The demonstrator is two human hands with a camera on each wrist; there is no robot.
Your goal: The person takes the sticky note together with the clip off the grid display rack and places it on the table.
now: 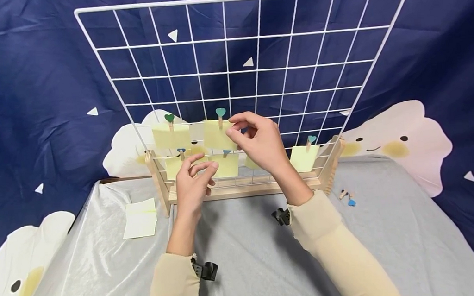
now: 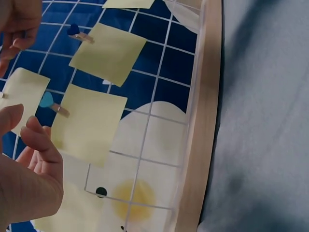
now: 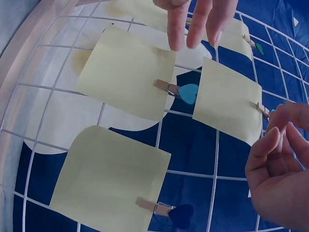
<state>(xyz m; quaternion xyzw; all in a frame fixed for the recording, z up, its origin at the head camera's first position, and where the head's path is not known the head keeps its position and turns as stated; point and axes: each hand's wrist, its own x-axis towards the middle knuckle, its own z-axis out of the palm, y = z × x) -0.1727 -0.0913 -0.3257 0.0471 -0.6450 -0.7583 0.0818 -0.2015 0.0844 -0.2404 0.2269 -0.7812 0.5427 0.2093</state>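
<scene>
My right hand (image 1: 261,139) is at the right edge of the upper middle yellow note (image 1: 218,134), thumb and index finger curved with a gap between them. A clothespin with a teal heart (image 1: 220,114) fixes that note to the white wire grid (image 1: 225,39). In the right wrist view, the fingertips are close to this note's corner and clip; whether they touch is unclear. My left hand (image 1: 193,181) hovers before the lower notes, fingers loosely bent and holding nothing. Behind it are a lower left note (image 1: 173,168) and a lower middle note (image 1: 227,166), both clipped.
An upper left note (image 1: 165,136) and a right note (image 1: 303,158) hang clipped too. The grid stands in a wooden base (image 1: 240,192). Loose yellow notes (image 1: 140,223) lie on the cloth at left. At right lie a dark clothespin (image 1: 343,194) and a blue-heart clothespin (image 1: 352,202).
</scene>
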